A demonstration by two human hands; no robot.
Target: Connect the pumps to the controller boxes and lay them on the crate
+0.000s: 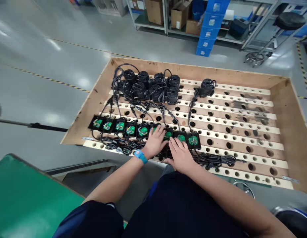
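Note:
A row of several black units with green circuit boards point(120, 126) lies along the near slats of a large wooden crate point(289, 109). My left hand point(155, 140), with a blue wristband, rests fingers spread on one unit near the row's right end. Just to its right, my right hand point(179, 152) lies flat over a neighbouring unit, fingers pointing at a green board point(193, 140). Black cables run from the boards to a cluster of round black motors point(153, 86) at the crate's far left. One motor point(207, 86) stands apart.
The crate's slats point(242, 132) are full of round holes. A green surface point(24, 201) lies at my near left. Shelves with cardboard boxes point(179, 15), stacked blue bins point(209, 28) and a black stool point(289, 20) stand beyond the crate on the grey floor.

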